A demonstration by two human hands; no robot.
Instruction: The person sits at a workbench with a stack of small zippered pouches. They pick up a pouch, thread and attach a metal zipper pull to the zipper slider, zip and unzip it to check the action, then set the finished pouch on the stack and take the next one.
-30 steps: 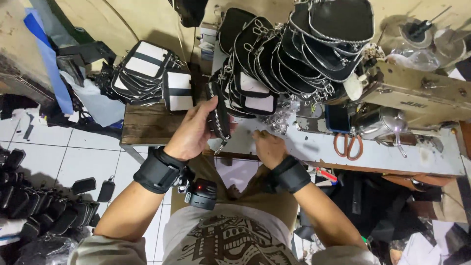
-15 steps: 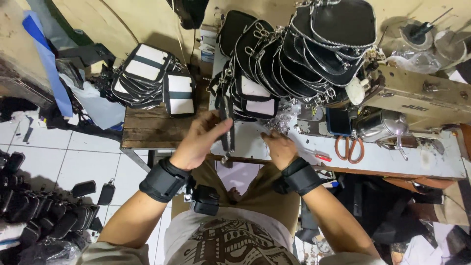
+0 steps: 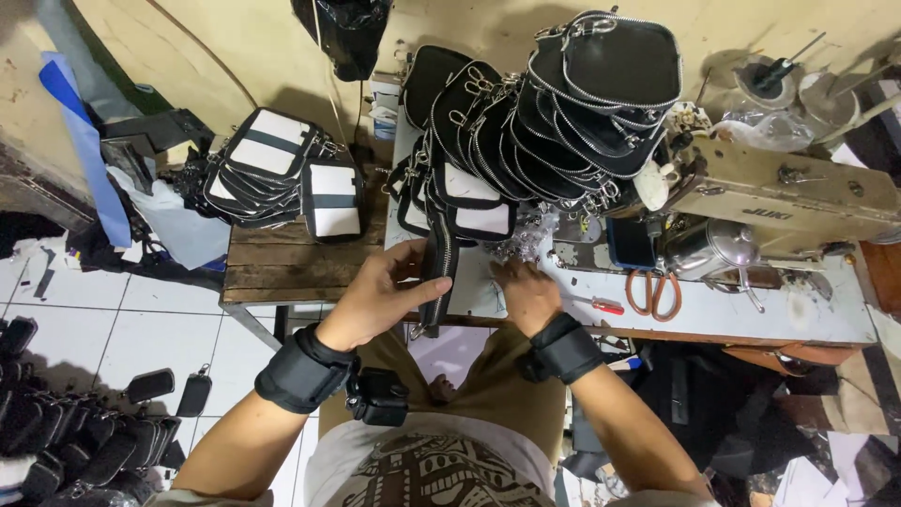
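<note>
Two hands (image 3: 375,296) on black pouch (image 3: 438,272)

Stacked black pouches (image 3: 563,113) and the sewing machine (image 3: 788,192) block the desk's (image 3: 807,319) far edge; its near right edge lies open beyond the scissors (image 3: 652,291).

Matt black cloth, bright metal, worn wood

The zipped pouch (image 3: 439,272) at frame centre looks like matt black fabric with a metal zip; the bench (image 3: 282,263) left of it is rough dark wood, the sewing machine (image 3: 798,188) at right dull painted metal, the scissors (image 3: 654,293) orange-handled plastic.
</note>
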